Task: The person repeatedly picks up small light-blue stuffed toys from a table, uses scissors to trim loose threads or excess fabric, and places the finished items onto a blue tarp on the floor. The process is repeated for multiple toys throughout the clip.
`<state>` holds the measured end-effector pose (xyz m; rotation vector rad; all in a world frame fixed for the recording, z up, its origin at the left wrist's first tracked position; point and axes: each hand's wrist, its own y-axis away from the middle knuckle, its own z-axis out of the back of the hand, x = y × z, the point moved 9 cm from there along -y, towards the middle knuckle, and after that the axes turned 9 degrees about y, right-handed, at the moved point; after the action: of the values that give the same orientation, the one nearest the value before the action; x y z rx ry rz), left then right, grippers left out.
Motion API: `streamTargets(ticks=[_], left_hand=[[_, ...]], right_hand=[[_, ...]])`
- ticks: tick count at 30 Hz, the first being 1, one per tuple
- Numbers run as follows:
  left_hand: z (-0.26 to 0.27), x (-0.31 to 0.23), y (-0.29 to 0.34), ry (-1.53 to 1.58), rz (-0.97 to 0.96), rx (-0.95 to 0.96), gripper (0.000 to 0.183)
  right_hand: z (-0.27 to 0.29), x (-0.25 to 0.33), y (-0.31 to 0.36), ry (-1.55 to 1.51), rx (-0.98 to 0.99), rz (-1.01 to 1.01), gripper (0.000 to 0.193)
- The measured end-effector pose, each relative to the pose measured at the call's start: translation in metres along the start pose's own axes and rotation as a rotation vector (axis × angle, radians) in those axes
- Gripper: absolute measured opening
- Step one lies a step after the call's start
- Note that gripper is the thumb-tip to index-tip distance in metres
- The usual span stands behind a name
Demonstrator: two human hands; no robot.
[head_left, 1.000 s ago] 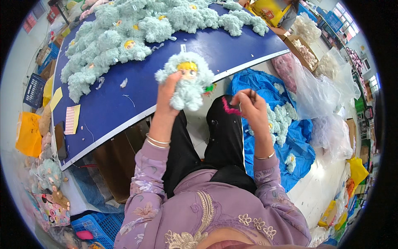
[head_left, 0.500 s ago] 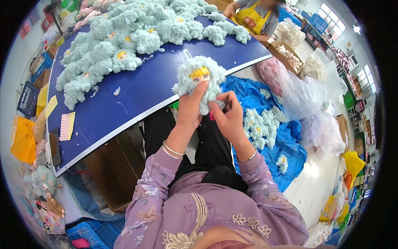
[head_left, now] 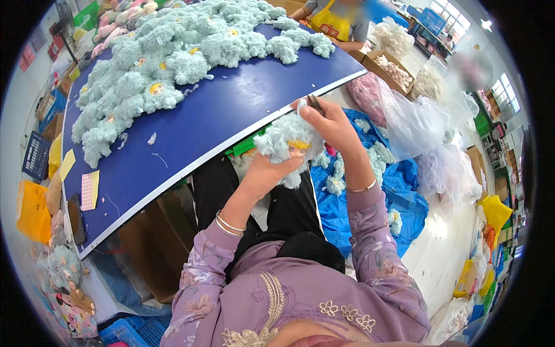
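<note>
My left hand (head_left: 267, 174) is closed round a fluffy pale blue plush toy (head_left: 281, 136) with a doll face and yellow fringe, held tilted beyond the table's near edge. At the toy's top, my right hand (head_left: 335, 126) pinches a small white tab or loop (head_left: 302, 106) with thumb and fingers. A dark pointed tool (head_left: 315, 104) sticks out between the right fingers; its exact kind is unclear. Something pink (head_left: 330, 150) shows under that palm, possibly part of the tool. A large heap of similar plush toys (head_left: 179, 49) covers the far left of the blue table (head_left: 231, 95).
More plush toys lie on a blue sheet (head_left: 407, 202) at the right. Beyond it stand clear bags of fluffy pieces (head_left: 413, 124) and a cardboard box (head_left: 399, 72). Across the table is a person in a yellow apron (head_left: 332, 22). A phone (head_left: 76, 218) lies at the table's left corner.
The toy has come down and tilted toward the right. My right hand has moved from its lower side up to its top, where it now pinches the white tab.
</note>
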<state>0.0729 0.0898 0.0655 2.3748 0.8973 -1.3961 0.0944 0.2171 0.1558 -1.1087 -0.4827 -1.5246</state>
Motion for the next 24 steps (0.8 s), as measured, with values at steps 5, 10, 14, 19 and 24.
streamTargets(ticks=[5,10,14,19,24], left_hand=[[0.001,0.01,0.003,0.056,0.083,0.057,0.044],[-0.011,0.004,0.021,-0.489,-0.13,0.18,0.037],[-0.005,0.014,0.02,-0.837,0.06,0.364,0.048],[0.089,-0.117,0.042,-0.834,-0.135,0.011,0.039],[0.303,-0.298,0.096,-0.682,-0.566,-0.758,0.029]], right_hand=[[-0.013,-0.016,-0.006,-0.01,0.017,-0.025,0.028],[-0.027,-0.042,0.004,-0.082,0.014,-0.144,0.027],[-0.002,-0.082,0.022,0.204,-0.033,-0.095,0.031],[0.137,-0.166,0.043,0.543,-0.081,-0.24,0.028],[0.195,-0.186,0.052,0.513,-0.321,-0.421,0.028]])
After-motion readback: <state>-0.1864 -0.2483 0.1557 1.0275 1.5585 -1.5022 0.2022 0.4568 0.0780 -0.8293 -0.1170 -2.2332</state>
